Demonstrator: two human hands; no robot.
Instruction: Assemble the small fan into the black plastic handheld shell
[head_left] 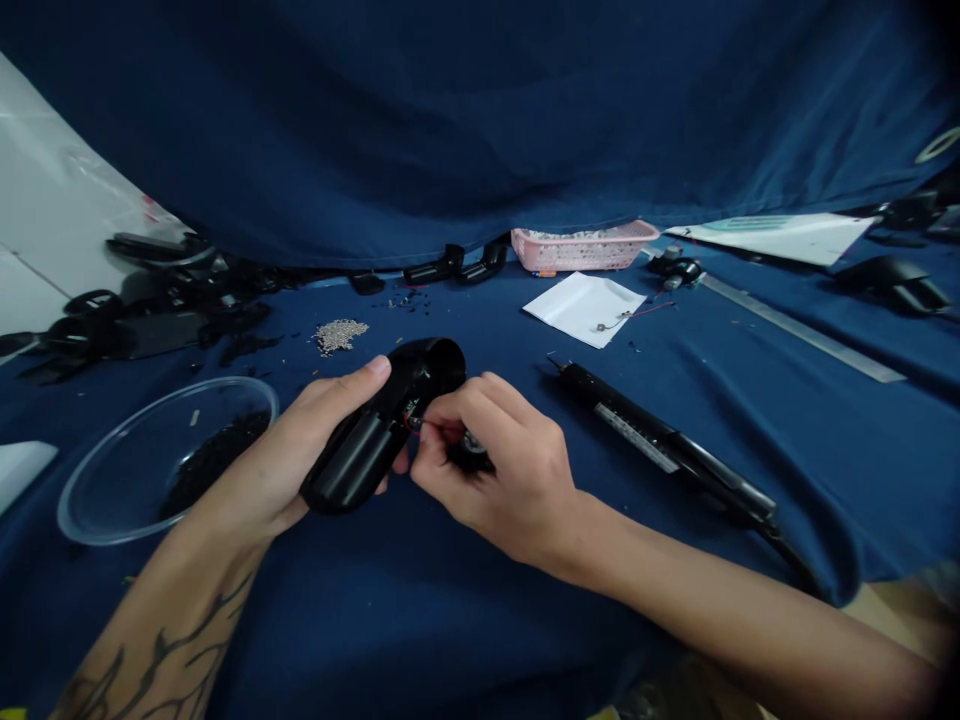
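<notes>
A steady hold on 1 black shell (356, 465)
In the middle of the frame, the left hand (304, 440) curls around the shell, maybe tipping it so its open side is easy to reach. The right hand (506, 465) is almost closed, its fingertips pinching a thin wire (408, 423). A long black tool (709, 467) lies at the right, close by.

Single head cam, worn by person; looks fwd & down from above own forearms, fairly close over blue-covered table (360, 610); no 2nd view, so nothing shared.
</notes>
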